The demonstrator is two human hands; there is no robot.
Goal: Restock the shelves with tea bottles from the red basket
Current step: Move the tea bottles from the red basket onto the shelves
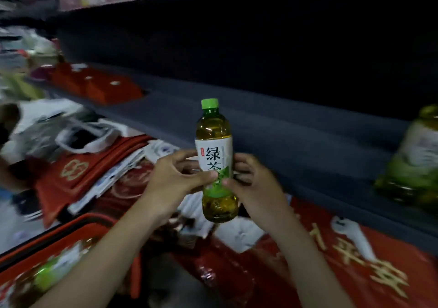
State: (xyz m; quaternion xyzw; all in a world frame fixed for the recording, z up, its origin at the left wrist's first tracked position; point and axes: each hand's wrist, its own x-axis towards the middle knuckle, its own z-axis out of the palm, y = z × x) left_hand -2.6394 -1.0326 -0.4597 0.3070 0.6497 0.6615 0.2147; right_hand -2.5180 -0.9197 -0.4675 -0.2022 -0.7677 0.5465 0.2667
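Basket (59, 234), red, sits below the shelf (284, 137). Your left hand (173, 179) grips the upright tea bottle (214, 156) before the shelf's front edge; your right hand (253, 184) grips its other side. A second bottle (414, 160), blurred, sits on the shelf.

The bottle (216, 163) is filled with amber-yellow tea and topped by a green cap (209, 103). Its white label (213, 152) is printed in black and green. The shelf (296, 137) is painted dark grey; red boxes (403, 248) are patterned in gold.
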